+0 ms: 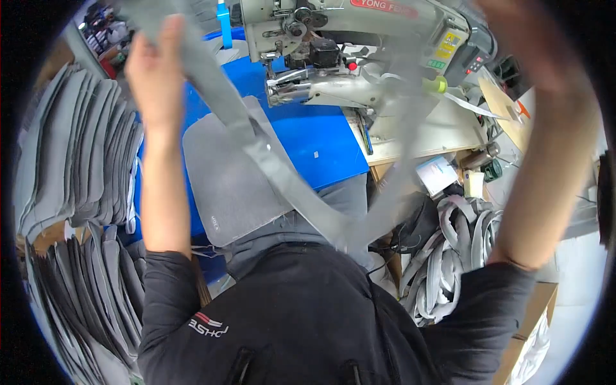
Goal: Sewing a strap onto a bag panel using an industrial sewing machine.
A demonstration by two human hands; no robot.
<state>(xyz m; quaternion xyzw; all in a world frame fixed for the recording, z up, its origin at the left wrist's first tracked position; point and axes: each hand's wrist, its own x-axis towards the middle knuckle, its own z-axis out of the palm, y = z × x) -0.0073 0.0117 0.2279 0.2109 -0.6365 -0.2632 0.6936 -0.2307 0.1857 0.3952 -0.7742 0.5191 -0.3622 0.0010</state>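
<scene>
I see a blue desk (308,138) below and between the raised hands, carrying a grey-white sewing machine (346,38) at its far side. A flat grey fabric panel (224,176) with rounded corners lies on the blue surface, just under the left forearm. Left of the left hand (157,70), stacks of grey cut panels (77,147) stand in rows; darker ones sit lower down. Under the right forearm I note a heap of looped grey straps (449,256), and beside it a wooden shelf edge (417,154) with small clutter.

Left hand: raised, fingers closed round a long grey strap (256,144), which runs down from it across the panel toward my chest, then rises again toward the right.

Right hand (513,29): raised at the top edge, heavily blurred and partly cut off; I cannot tell whether it grips the strap. The strap's right-hand run is smeared by motion. Rim areas are dark and bent by the lens.
</scene>
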